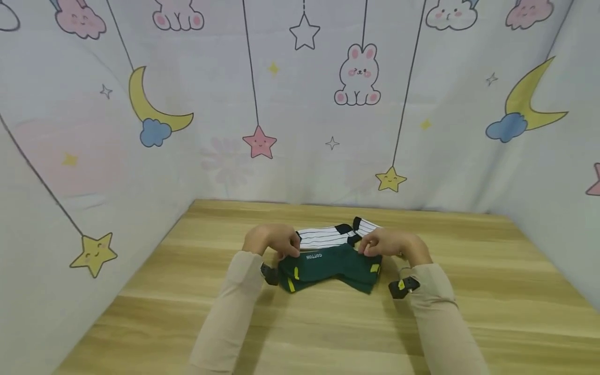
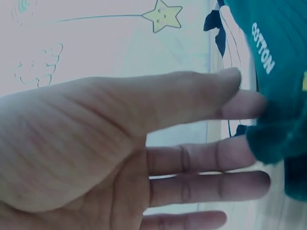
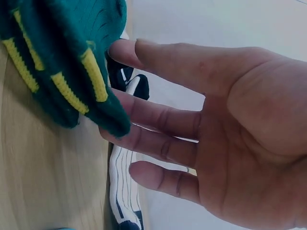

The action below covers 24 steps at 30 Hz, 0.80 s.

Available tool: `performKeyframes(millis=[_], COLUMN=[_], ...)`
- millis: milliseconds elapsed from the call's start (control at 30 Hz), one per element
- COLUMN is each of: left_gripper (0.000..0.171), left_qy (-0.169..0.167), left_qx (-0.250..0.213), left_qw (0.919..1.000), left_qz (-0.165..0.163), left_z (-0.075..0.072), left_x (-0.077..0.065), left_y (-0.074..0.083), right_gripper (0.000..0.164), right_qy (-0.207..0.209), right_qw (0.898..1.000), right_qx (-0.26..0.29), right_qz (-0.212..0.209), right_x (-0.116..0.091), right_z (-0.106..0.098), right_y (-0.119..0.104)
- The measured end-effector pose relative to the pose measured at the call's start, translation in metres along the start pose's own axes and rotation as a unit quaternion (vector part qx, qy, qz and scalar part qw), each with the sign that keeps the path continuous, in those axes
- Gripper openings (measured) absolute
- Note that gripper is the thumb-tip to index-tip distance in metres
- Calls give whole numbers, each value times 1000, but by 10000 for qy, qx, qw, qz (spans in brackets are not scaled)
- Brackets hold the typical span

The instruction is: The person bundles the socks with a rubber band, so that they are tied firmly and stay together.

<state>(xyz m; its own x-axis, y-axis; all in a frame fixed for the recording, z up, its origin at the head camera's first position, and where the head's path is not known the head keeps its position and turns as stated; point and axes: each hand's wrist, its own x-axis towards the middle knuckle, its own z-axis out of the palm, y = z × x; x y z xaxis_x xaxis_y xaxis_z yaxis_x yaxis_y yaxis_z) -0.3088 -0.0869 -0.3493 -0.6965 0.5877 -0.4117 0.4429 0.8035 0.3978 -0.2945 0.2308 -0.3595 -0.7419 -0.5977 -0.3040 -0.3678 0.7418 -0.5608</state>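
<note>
A pair of dark green socks [image 1: 323, 268] with yellow marks and the word COTTON lies across the table, one sock over the other. At their left end is my left hand [image 1: 281, 240], its fairly straight fingertips touching the sock edge; the thumb stays just off the fabric in the left wrist view. My right hand [image 1: 386, 245] is at the other end. In the right wrist view the green fabric [image 3: 72, 62] overlaps its extended fingers, while the thumb [image 3: 168, 60] is beside the edge. White striped socks [image 1: 323, 238] with black parts lie just behind the green ones.
The wood-grain table [image 1: 337, 333] runs back to a white curtain [image 1: 304, 172] printed with stars, moons and rabbits. Curtain walls also rise on the left and right. Each wrist carries a small black camera [image 1: 404, 287].
</note>
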Motion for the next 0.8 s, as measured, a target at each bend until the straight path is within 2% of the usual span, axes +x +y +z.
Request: performKeyframes(millis=[67,133,333,500,633,800], left_gripper=[12,9,8,7,9,11], left_qy=[165,265,452,719,1223,2064], left_qx=[95,130,57,76,297,577], left_qw=[9996,9993,9989,9974,9920,9766], left_qz=[184,220,85,84,68,-154], left_z=[0,1,6,7,6,3], left_x=[3,5,8,12,17,19], left_y=[2,3,3,4,3,-1], right_gripper=[21,22,23,18,16,27], right_qy=[93,181,657,1093,1365,1569], right_qw=[9999,9996,9969,9929,9892,9854], right_qx=[25,-27,-112,-327,-513,-603], right_qz=[-84,-233,-412,-329,-178,-283], right_x=[0,0,6,15,23,27], right_z=[0,1,8,12,13,13], right_y=[-1,-2,-1,0,2,1])
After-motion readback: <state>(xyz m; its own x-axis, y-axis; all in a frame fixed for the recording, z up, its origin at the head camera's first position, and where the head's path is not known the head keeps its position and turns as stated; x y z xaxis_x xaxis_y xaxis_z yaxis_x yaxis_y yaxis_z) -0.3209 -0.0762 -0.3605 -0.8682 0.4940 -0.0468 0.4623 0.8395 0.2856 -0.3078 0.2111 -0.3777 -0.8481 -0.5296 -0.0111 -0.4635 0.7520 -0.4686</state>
